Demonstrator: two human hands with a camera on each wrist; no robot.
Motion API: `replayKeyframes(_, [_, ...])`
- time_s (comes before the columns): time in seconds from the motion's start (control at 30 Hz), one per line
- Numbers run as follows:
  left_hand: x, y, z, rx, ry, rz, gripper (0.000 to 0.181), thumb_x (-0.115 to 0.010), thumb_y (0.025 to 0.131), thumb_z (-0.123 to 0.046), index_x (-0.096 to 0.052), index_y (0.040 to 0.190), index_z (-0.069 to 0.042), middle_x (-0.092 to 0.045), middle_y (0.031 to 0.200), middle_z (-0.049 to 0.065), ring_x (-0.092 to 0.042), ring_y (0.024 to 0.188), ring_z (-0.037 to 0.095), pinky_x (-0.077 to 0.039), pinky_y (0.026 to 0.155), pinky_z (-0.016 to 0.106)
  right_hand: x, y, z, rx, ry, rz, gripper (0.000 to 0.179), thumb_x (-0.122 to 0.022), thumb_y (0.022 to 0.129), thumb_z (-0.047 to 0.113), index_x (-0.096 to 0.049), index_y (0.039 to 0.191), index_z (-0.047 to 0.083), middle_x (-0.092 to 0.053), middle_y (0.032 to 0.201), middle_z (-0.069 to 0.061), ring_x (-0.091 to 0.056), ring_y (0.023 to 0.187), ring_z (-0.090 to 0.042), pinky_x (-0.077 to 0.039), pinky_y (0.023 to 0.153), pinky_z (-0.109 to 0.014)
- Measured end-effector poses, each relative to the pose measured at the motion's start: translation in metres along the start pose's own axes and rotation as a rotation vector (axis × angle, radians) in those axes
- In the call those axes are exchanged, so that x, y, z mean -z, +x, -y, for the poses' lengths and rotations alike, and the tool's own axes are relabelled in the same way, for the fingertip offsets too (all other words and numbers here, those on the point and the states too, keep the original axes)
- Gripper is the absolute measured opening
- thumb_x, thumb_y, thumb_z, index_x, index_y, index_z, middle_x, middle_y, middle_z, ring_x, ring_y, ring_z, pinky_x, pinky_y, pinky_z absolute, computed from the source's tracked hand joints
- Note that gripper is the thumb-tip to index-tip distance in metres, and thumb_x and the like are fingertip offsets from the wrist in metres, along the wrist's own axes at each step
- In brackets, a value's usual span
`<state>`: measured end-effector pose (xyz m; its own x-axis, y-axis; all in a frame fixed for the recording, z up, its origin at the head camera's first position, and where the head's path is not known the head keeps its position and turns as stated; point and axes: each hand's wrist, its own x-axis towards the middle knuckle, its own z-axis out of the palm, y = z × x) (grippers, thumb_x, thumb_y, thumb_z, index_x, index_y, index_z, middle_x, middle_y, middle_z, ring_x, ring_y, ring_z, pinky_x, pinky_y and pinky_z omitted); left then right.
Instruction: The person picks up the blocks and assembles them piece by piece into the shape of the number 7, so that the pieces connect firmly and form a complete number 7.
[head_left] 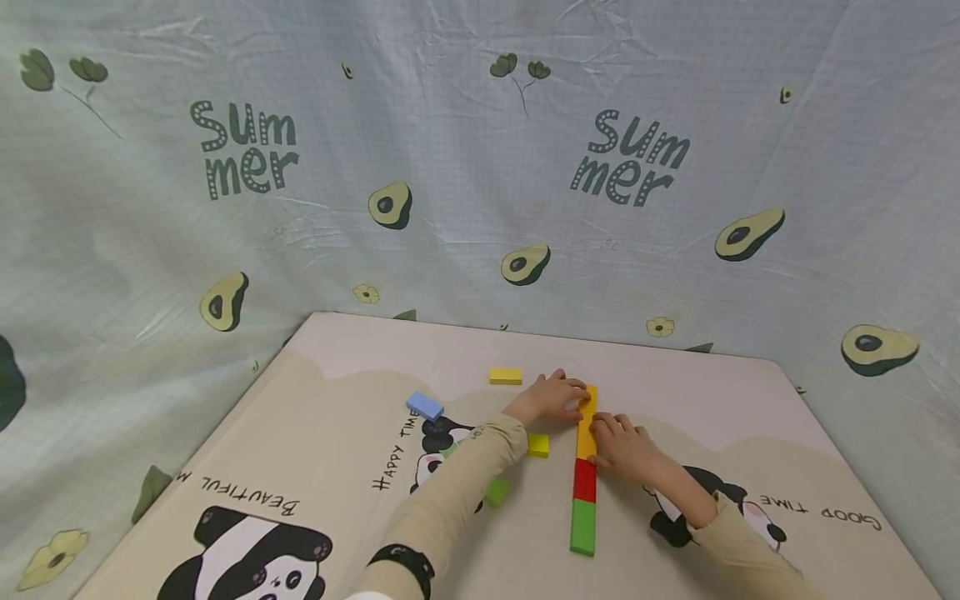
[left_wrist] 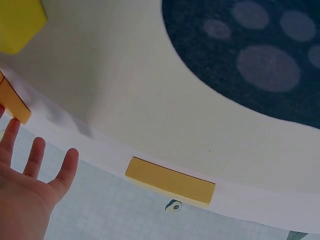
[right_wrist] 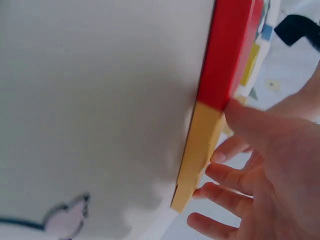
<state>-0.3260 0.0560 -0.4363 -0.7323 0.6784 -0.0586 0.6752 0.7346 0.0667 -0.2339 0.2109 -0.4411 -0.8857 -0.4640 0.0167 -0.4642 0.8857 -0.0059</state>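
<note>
Four blocks lie end to end between the two hands, and the step in hand seems to be squaring up this row. The left hand comes at it from its own side, fingers apart, with fingertips touching the far orange block; whether its thumb pinches anything I cannot tell. The right hand lies along the opposite side, fingers spread and loosely bent, thumb by the joint where the near orange block meets the red block, clamped on nothing. Nearer the person than both hands, the long green block ends the row. Out to the left hand's left sit a flat yellow block and, farther off, a blue block; a bright yellow block rests just nearer than that hand. The next move probably calls for light, even pressure from both sides, so the joints stay closed.
</note>
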Motion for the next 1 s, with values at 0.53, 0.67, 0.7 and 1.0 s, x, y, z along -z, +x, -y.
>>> replayKeyframes(0.53, [-0.002,0.006,0.003,-0.009,-0.047,-0.004,0.038,-0.056,0.085,-0.037,-0.053,0.12,-0.024,-0.048,0.13,-0.009,-0.039,0.117,0.014,-0.035,0.098,0.046,0.007,0.013,-0.019,0.016,0.12,0.122,0.079,-0.062,0.075,0.05,-0.038,0.131,-0.001,-0.033,0.139,-0.02,-0.034,0.119,-0.042,-0.036,0.085,-0.061])
replayKeyframes(0.67, [-0.024,0.024,0.015,-0.03,-0.022,-0.036,0.037,-0.056,0.083,-0.044,-0.053,0.115,-0.027,-0.049,0.128,-0.011,-0.039,0.113,0.014,-0.037,0.094,0.047,0.005,0.015,-0.022,0.004,0.126,0.148,0.082,-0.062,0.074,0.052,-0.036,0.132,0.0,-0.032,0.14,-0.019,-0.033,0.12,-0.042,-0.034,0.087,-0.062])
replayKeyframes(0.7, [-0.025,0.025,0.015,-0.027,-0.013,-0.029,0.037,-0.055,0.084,-0.044,-0.053,0.116,-0.027,-0.048,0.129,-0.011,-0.039,0.114,0.014,-0.037,0.095,0.046,0.004,0.015,-0.022,0.005,0.123,0.15,0.082,-0.062,0.074,0.053,-0.036,0.133,0.0,-0.032,0.14,-0.019,-0.033,0.12,-0.042,-0.034,0.087,-0.062])
replayKeyframes(1.0, [-0.004,-0.001,0.002,-0.024,0.102,-0.047,0.043,-0.048,0.087,-0.047,-0.049,0.126,-0.028,-0.045,0.133,-0.01,-0.037,0.117,0.014,-0.036,0.097,0.042,0.004,0.018,-0.025,0.009,0.126,0.161,0.082,-0.063,0.073,0.052,-0.036,0.132,0.001,-0.034,0.139,-0.018,-0.036,0.117,-0.043,-0.035,0.085,-0.062])
